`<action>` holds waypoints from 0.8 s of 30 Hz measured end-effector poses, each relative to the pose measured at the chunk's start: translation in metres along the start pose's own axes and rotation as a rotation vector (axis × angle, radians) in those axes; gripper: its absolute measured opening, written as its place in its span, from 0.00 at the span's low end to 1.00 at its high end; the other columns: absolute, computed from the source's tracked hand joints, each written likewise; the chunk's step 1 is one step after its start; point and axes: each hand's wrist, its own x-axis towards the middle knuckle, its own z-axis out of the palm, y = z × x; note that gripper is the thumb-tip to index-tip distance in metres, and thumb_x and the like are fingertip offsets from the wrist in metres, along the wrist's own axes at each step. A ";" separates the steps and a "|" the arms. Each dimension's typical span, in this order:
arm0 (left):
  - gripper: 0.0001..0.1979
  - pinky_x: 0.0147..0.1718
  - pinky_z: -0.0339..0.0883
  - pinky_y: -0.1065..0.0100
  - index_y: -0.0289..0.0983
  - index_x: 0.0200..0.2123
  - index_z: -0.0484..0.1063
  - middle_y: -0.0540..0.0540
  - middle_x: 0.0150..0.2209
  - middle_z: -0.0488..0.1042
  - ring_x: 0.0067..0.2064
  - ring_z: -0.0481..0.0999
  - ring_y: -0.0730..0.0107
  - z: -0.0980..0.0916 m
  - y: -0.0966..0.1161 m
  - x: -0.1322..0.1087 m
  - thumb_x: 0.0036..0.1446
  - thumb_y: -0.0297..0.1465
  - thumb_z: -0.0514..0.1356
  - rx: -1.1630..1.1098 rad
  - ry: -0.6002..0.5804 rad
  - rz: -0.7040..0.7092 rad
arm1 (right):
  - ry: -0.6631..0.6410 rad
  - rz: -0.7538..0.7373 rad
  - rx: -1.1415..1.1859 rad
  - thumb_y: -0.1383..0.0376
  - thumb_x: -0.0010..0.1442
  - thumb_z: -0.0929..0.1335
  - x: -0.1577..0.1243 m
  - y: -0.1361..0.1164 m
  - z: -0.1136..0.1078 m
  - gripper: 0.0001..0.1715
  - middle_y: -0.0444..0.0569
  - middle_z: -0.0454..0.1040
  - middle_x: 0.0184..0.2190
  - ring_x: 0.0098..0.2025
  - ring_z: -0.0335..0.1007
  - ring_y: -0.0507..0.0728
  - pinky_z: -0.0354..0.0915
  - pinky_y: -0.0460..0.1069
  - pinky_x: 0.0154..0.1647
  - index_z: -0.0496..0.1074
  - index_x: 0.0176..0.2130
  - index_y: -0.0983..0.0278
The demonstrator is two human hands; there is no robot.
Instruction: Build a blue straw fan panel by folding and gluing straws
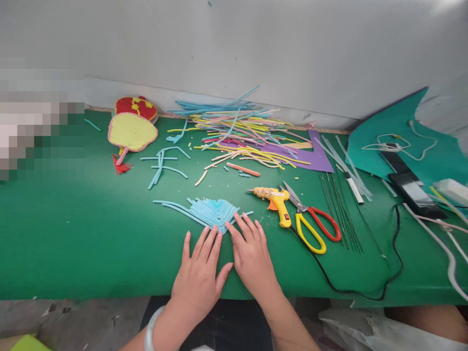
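Observation:
A fan-shaped piece made of light blue pipe cleaners (212, 210) lies flat on the green table, its strips meeting in a V. My left hand (201, 273) is spread out, its fingertips touching the lower edge of the piece. On the right side of the same piece rest the fingertips of my right hand (252, 253), fingers stretched forward. Neither hand grips anything. To the right of the piece lie a yellow glue gun (276, 197) and scissors (310, 217) with one red and one yellow handle. Loose blue pipe cleaners (160, 168) lie beyond it at the left.
A heap of coloured pipe cleaners (234, 122) lies near the wall, beside purple sheet (318, 151). Fan-shaped crafts (132, 131) stand at the back left. Thin dark wires (340, 214), a marker (354, 187), a black cable (397, 253) and a phone-like device (413, 192) occupy the right.

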 end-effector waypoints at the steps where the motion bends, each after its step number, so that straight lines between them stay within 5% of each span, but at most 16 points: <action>1: 0.28 0.70 0.33 0.45 0.30 0.65 0.59 0.38 0.67 0.62 0.67 0.62 0.51 0.001 0.000 0.000 0.67 0.38 0.53 0.002 0.001 -0.004 | 0.005 -0.001 0.006 0.75 0.66 0.59 0.000 0.000 0.000 0.28 0.49 0.63 0.67 0.69 0.54 0.62 0.53 0.65 0.67 0.67 0.61 0.60; 10: 0.36 0.68 0.49 0.46 0.35 0.71 0.41 0.36 0.67 0.62 0.69 0.58 0.54 0.002 -0.003 -0.006 0.67 0.35 0.55 -0.206 0.069 -0.104 | 0.205 -0.004 0.084 0.71 0.69 0.61 0.000 0.002 0.001 0.22 0.56 0.69 0.61 0.66 0.59 0.60 0.56 0.63 0.66 0.65 0.61 0.64; 14: 0.28 0.68 0.51 0.47 0.40 0.69 0.49 0.38 0.65 0.64 0.69 0.59 0.60 -0.012 -0.020 0.005 0.68 0.30 0.52 -0.365 0.117 -0.148 | 0.323 0.007 0.111 0.71 0.68 0.63 -0.001 0.002 -0.003 0.19 0.55 0.75 0.54 0.60 0.67 0.59 0.58 0.62 0.65 0.68 0.57 0.63; 19: 0.16 0.66 0.52 0.43 0.40 0.55 0.69 0.42 0.61 0.71 0.64 0.67 0.59 -0.029 -0.056 0.049 0.68 0.26 0.51 -0.361 0.066 -0.043 | 0.384 -0.002 0.141 0.73 0.67 0.64 -0.002 0.002 -0.007 0.14 0.50 0.78 0.41 0.46 0.73 0.56 0.61 0.61 0.62 0.73 0.50 0.62; 24: 0.14 0.64 0.56 0.47 0.39 0.49 0.75 0.43 0.56 0.76 0.58 0.73 0.62 -0.018 -0.078 0.092 0.66 0.26 0.52 -0.446 -0.017 0.042 | 0.327 -0.057 0.149 0.73 0.67 0.64 -0.002 -0.001 -0.009 0.14 0.48 0.76 0.36 0.42 0.71 0.55 0.63 0.60 0.60 0.76 0.47 0.62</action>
